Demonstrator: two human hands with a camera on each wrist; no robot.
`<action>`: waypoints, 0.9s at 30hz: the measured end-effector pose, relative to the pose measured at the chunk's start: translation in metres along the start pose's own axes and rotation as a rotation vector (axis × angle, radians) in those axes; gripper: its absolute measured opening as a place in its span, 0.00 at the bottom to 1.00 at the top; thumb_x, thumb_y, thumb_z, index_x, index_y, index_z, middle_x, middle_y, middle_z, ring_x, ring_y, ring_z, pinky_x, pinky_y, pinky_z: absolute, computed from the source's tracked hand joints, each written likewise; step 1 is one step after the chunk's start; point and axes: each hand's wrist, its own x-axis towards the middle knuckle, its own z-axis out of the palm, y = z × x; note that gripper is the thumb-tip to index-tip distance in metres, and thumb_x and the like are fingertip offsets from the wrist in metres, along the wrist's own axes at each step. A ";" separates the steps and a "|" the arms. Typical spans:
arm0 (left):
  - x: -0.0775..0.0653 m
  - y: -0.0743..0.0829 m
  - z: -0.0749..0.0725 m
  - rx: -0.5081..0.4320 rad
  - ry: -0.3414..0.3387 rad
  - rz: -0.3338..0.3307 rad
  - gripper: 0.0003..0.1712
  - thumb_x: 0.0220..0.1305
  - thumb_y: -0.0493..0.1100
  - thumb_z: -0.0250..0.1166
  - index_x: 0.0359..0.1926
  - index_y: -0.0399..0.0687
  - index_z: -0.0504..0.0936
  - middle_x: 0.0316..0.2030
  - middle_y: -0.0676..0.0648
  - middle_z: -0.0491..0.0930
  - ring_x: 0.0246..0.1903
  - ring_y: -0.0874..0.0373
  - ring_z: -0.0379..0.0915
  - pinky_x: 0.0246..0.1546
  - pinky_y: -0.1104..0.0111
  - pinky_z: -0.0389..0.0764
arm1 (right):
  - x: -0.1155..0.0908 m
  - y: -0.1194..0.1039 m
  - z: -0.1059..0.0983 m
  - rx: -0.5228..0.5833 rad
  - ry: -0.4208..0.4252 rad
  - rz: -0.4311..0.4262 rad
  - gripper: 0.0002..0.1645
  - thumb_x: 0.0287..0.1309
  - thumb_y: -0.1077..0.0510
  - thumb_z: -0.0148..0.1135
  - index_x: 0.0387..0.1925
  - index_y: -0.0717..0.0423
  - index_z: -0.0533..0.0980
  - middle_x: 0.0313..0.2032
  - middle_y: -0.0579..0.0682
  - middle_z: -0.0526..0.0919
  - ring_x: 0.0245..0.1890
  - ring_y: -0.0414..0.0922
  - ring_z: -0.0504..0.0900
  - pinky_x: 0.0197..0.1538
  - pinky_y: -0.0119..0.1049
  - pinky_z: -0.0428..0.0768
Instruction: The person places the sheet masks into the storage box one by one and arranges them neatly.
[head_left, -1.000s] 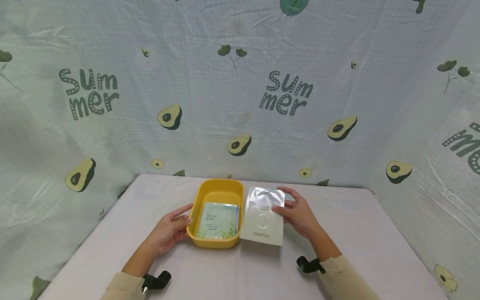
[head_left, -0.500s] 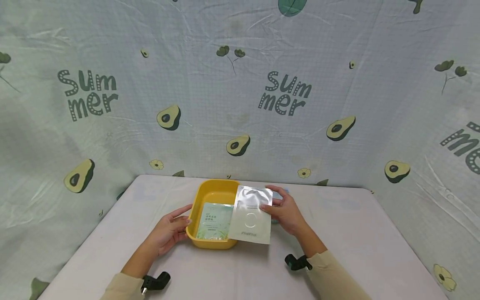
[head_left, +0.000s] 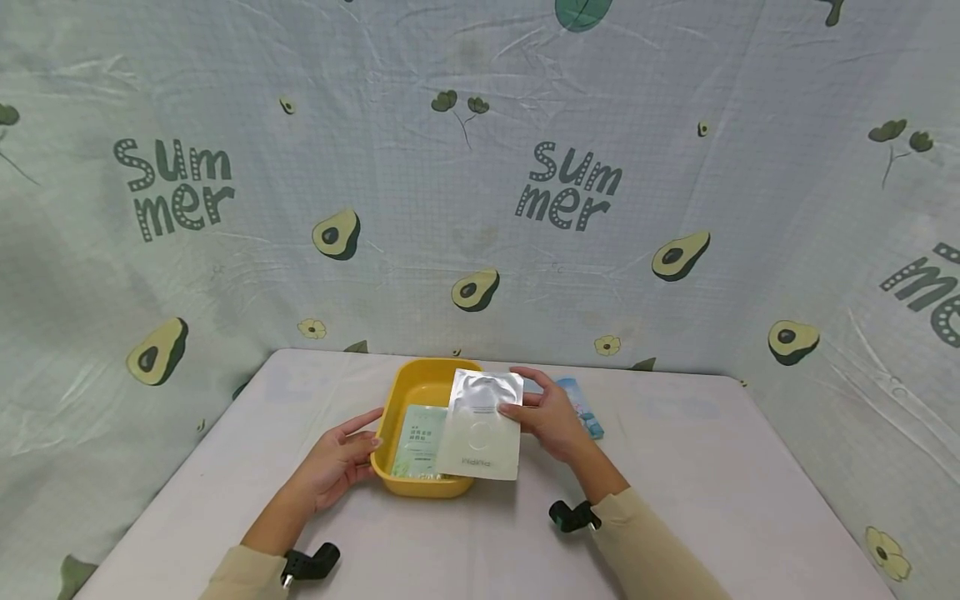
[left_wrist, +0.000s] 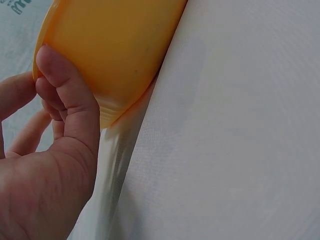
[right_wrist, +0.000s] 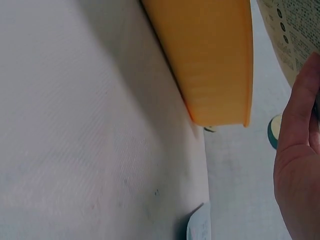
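Note:
My right hand (head_left: 552, 423) pinches a white and silver face mask packet (head_left: 480, 433) by its right edge, thumb on the front. The packet hangs over the right side of a yellow plastic tub (head_left: 405, 392); printed text covers its back (right_wrist: 295, 35) in the right wrist view. Inside the tub lies a pale green packet (head_left: 416, 442), partly hidden by the raised one. At the tub's left side, my left hand (head_left: 341, 462) holds the rim, with the thumb (left_wrist: 62, 80) against the wall in the left wrist view.
Behind my right hand, a light blue packet (head_left: 581, 408) lies on the white-covered table (head_left: 712, 483), partly hidden. A cloth with avocado prints (head_left: 420, 208) hangs behind the table. Each forearm carries a black wrist camera (head_left: 311, 562).
My right hand has moved left, bringing the white and silver packet from beside the tub to over its right part. More of the blue packet shows now. The left hand has stayed in place.

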 end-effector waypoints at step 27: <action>-0.002 0.002 0.001 -0.002 0.004 -0.005 0.41 0.73 0.37 0.62 0.81 0.48 0.55 0.49 0.47 0.81 0.38 0.57 0.83 0.42 0.69 0.87 | 0.023 0.000 0.035 -0.107 -0.033 0.030 0.44 0.55 0.57 0.77 0.72 0.45 0.68 0.52 0.58 0.87 0.44 0.51 0.90 0.45 0.46 0.89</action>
